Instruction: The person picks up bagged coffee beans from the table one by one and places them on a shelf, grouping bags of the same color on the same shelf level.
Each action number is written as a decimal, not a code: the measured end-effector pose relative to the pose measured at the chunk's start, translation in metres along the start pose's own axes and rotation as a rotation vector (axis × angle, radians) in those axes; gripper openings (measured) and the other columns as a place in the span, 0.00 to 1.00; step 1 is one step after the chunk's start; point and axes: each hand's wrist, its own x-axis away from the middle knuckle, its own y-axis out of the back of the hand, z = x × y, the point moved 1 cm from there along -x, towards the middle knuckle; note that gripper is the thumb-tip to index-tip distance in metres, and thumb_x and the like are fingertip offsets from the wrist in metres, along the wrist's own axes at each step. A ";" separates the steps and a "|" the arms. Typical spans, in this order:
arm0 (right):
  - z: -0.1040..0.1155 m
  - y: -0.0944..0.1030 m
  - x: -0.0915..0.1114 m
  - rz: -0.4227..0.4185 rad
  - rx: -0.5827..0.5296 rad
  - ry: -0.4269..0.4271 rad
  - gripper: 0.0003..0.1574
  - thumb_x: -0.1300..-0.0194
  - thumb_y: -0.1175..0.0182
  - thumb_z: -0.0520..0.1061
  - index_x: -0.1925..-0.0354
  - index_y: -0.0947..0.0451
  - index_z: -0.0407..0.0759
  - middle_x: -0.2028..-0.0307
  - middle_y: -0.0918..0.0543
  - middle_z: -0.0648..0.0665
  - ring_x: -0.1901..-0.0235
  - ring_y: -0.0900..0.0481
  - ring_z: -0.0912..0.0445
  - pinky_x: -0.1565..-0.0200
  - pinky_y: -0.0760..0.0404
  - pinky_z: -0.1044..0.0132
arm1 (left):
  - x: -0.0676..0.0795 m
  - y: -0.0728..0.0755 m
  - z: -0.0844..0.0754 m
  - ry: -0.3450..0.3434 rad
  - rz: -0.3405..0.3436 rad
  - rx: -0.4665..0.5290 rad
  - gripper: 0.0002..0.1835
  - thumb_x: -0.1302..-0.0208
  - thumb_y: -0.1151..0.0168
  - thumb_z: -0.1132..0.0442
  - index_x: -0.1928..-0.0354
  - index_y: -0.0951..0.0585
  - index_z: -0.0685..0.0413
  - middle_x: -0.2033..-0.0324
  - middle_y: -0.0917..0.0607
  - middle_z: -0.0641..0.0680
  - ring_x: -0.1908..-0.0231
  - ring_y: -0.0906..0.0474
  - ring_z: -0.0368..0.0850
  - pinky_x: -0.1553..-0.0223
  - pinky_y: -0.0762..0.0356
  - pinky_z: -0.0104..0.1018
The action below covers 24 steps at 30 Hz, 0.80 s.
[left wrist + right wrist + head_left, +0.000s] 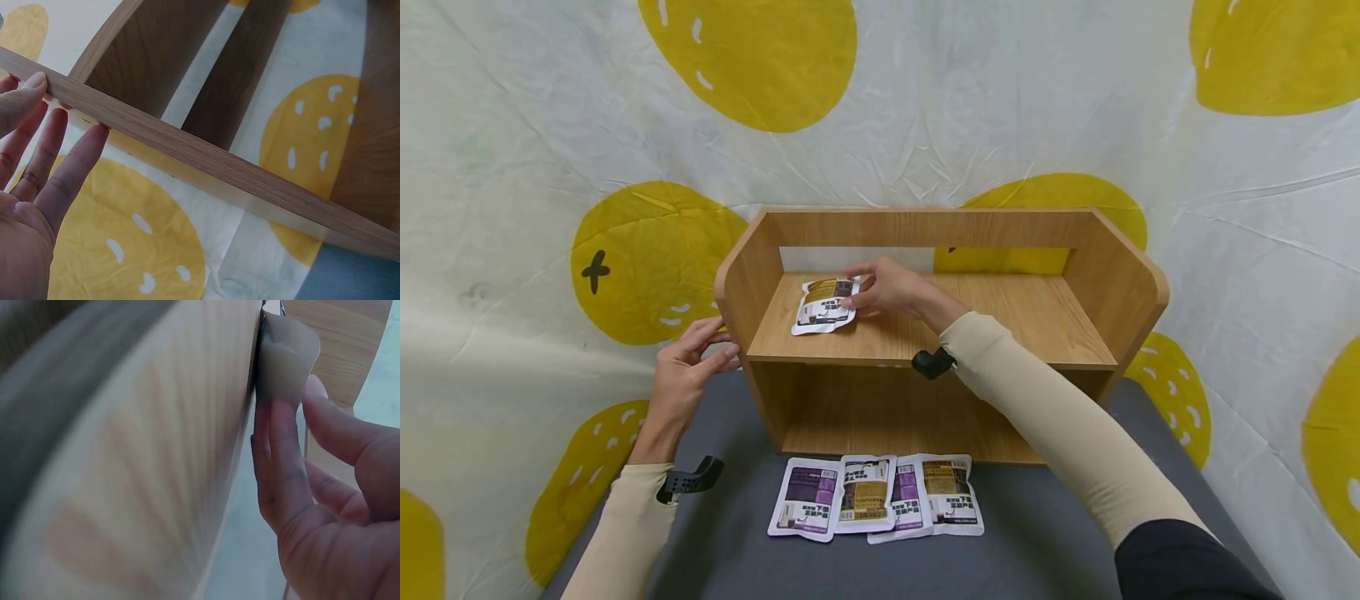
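Observation:
My right hand (891, 292) holds the right edge of a white pouch with a brown label (824, 305), over the left part of the upper board of a wooden two-tier shelf (1015, 312). In the right wrist view, thumb and fingers lie on either side of the pouch (287, 359), whose pale face shows. My left hand (685, 371) touches the outside of the shelf's left side panel. The left wrist view shows its fairly straight fingers (81, 165) against that panel's edge (187, 147), the thumb on the near face.
Several flat pouches (805, 497), some purple and some brown, lie in an overlapping row on the grey table (1022, 533) before the shelf. A white cloth with yellow shapes (1000, 100) hangs behind. The shelf's lower compartment (865, 404) faces the front.

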 end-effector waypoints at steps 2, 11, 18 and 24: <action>0.001 0.001 0.003 -0.005 0.014 0.014 0.44 0.36 0.31 0.34 0.26 0.36 0.36 0.48 0.22 0.31 0.57 0.18 0.50 0.50 0.12 0.62 | 0.000 0.000 0.000 -0.001 0.002 0.008 0.26 0.34 0.37 0.77 0.34 0.22 0.62 0.45 0.21 0.55 0.51 0.18 0.45 0.60 0.12 0.37; -0.001 0.017 0.021 -0.011 0.159 0.056 0.37 0.34 0.32 0.37 0.29 0.31 0.34 0.51 0.15 0.34 0.55 0.14 0.49 0.46 0.15 0.61 | 0.000 0.003 0.000 0.004 -0.005 0.004 0.26 0.34 0.37 0.76 0.34 0.22 0.61 0.45 0.21 0.55 0.50 0.19 0.49 0.60 0.11 0.37; -0.010 0.030 0.039 0.006 0.161 0.081 0.36 0.34 0.31 0.40 0.31 0.28 0.35 0.51 0.15 0.36 0.54 0.15 0.48 0.47 0.13 0.59 | 0.000 0.002 0.001 -0.004 -0.001 0.006 0.26 0.34 0.37 0.77 0.34 0.22 0.61 0.45 0.21 0.55 0.50 0.19 0.49 0.61 0.11 0.37; -0.016 0.036 0.062 0.027 0.133 0.100 0.36 0.35 0.30 0.41 0.31 0.28 0.36 0.50 0.15 0.37 0.52 0.14 0.45 0.47 0.13 0.55 | 0.000 0.002 0.001 -0.003 0.001 0.016 0.26 0.34 0.37 0.77 0.34 0.22 0.62 0.45 0.21 0.56 0.50 0.19 0.49 0.60 0.11 0.38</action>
